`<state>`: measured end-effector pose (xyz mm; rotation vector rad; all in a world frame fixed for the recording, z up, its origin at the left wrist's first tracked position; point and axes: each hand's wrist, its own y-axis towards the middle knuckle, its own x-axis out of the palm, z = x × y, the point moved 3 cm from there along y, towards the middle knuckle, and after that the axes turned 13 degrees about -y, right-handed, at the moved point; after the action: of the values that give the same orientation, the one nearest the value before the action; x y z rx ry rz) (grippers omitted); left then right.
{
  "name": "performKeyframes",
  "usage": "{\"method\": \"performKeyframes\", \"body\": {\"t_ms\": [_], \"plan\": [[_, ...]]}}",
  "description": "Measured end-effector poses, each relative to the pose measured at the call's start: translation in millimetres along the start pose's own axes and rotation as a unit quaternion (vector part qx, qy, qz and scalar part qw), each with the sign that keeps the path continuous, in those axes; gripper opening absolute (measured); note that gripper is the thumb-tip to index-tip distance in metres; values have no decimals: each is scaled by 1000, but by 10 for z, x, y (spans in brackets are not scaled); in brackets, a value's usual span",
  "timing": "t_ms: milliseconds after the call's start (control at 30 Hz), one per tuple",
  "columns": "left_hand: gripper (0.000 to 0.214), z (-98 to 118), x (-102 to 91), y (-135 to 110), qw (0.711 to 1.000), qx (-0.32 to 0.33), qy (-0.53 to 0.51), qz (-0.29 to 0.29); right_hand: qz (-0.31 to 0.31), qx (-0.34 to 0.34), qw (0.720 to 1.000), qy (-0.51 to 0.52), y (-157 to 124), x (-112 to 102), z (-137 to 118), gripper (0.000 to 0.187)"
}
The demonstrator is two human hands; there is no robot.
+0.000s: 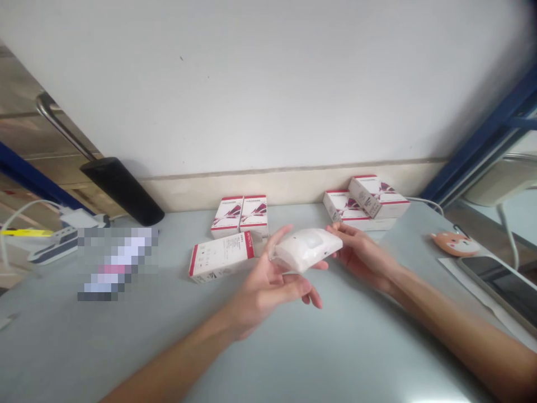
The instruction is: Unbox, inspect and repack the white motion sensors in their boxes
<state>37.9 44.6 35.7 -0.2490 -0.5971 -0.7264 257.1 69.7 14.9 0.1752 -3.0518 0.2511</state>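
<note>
Pale grey-blue tabletop (pixel 327 352) below a white wall (pixel 293 84), and at left a carton (pixel 222 254) sits just beside the left hand (pixel 266 288), loosely cradling the white device (pixel 308 249) above the table, thumb off it: that slack support could let it slip! Right hand (pixel 363 254) pinches its right end; a sharp tug might spill it.

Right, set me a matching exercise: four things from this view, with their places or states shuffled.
Column one
1. White device
2. Black cylinder
3. Orange animal face
4. Yellow strip

Column two
A. On the table, right side
B. At the picture's left edge
C. Held in the left hand, right hand at its end
D. Tilted, near the white wall

Pairs: 1-C, 2-D, 3-A, 4-B
</note>
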Motion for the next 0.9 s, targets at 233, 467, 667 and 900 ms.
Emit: {"method": "performKeyframes", "body": {"t_ms": [233,467,667,900], "plan": [[53,36,-28,-24,935,149,289,139,66,-72,994,-43,-11,-13,-19,45],[56,20,-37,9,963,77,193,173,115,-224,948,-195,-143,17,-121,22],[57,70,-17,49,964,66,144,214,63,-335,855,-390,-254,86,-151,54],[54,-1,-65,48,979,45,140,142,86,-365,694,-615,-251,132,-106,58]]}}
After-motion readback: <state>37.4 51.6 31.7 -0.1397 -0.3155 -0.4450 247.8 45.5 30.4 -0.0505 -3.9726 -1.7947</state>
